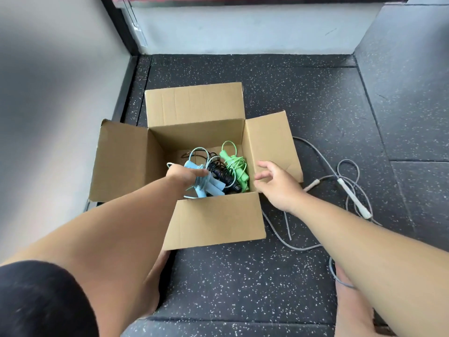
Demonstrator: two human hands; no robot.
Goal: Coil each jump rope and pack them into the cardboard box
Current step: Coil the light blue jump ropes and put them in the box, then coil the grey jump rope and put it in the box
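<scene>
Left hand: the left hand (182, 175) reaches down into the open cardboard box (194, 105), fingers closed around the coiled light blue jump rope (206, 186), holding it low inside the box on its left side.
Right hand: the right hand (277, 183) hovers over the box's right edge, palm down, fingers spread and loosely curled, gripping nothing.
Arms: both forearms are bare and stretch forward from the bottom of the view; a dark sleeve covers the left shoulder.
Box: plain brown cardboard, all four flaps folded outward, standing on the floor directly ahead of the person.
Inside the box: beside the blue rope lies a black jump rope (222, 175) in the middle, and a green jump rope (237, 166) with green handles on the right, each bundled into loops and touching its neighbour.
Outside the box: a grey jump rope (349, 188) with pale handles lies uncoiled on the floor to the right of the box, its cord trailing in loose curves toward the person's right foot.
Floor: dark rubber mat (243, 276) flecked with white, laid in tiles with visible seams.
Room: pale grey walls (243, 27) meet in a corner behind the box; a dark vertical frame runs down on the left.
Feet: bare feet rest on the mat, one near each lower side of the box.
</scene>
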